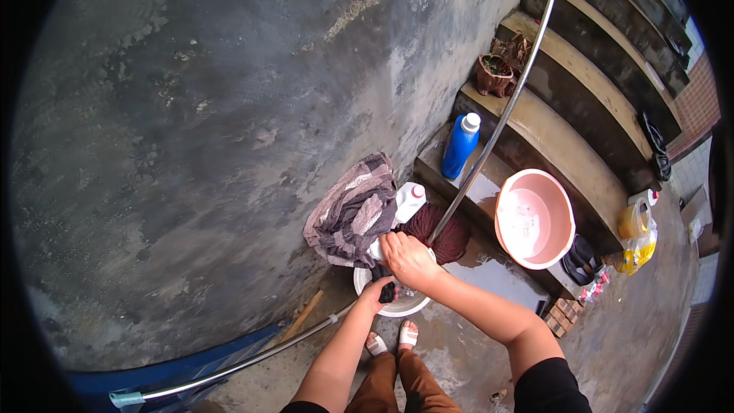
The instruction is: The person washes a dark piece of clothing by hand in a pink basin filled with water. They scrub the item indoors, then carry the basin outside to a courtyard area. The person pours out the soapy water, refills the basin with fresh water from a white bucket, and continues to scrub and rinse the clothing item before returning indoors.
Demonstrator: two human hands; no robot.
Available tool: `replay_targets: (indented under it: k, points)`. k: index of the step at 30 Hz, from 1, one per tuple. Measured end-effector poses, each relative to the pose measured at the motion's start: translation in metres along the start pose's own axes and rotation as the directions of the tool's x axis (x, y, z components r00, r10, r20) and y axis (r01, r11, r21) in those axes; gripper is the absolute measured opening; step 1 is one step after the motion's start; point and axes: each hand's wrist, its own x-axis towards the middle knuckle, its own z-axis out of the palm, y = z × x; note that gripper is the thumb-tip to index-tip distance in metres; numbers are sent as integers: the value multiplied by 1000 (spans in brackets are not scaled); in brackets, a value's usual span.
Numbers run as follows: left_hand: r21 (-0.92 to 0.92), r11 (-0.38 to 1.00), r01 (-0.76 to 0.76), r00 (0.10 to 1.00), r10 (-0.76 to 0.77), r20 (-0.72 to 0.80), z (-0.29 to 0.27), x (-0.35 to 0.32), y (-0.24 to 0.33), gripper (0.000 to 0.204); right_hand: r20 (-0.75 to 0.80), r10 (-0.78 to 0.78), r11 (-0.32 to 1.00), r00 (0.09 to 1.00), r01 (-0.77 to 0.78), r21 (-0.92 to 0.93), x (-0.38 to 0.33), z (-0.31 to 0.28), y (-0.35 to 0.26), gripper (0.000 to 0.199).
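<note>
My left hand [373,295] is closed on a bunched black cloth [388,292] at the left side of a white basin [411,307]. Just above it, my right hand [409,258] grips a small white object [376,251]; most of it is hidden by the fingers, so its kind is unclear. Bubbly water shows inside the basin, though both hands cover much of it. Beyond the basin, against the wall, lies a heap of plaid cloth [353,214]. A white jug with a red cap [410,201] stands beside that heap.
A dark red mop [447,239] has its metal pole slanting across the steps [566,118]. On them are a blue bottle [459,147], a pink basin [562,222], a potted plant [495,75] and dark shoes [582,260]. Another metal pole [252,359] lies lower left.
</note>
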Motion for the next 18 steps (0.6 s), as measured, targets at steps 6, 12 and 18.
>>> replay_targets:
  k: [6, 12, 18]
  points:
    - [-2, 1000, 12, 997, -13, -70, -1, -10, -15, 17, 82, 169, 981, 982, -160, -105, 5, 1, -19, 38]
    - [46, 999, 22, 995, -17, -101, 2, -28, -18, 17, 27, 323, 943, 946, -324, 79, 0, -1, -24, 37]
    - [99, 994, -36, 994, 46, -103, 2, -63, -8, 19, -31, 60, 956, 998, -66, -287, 9, 17, -12, 20]
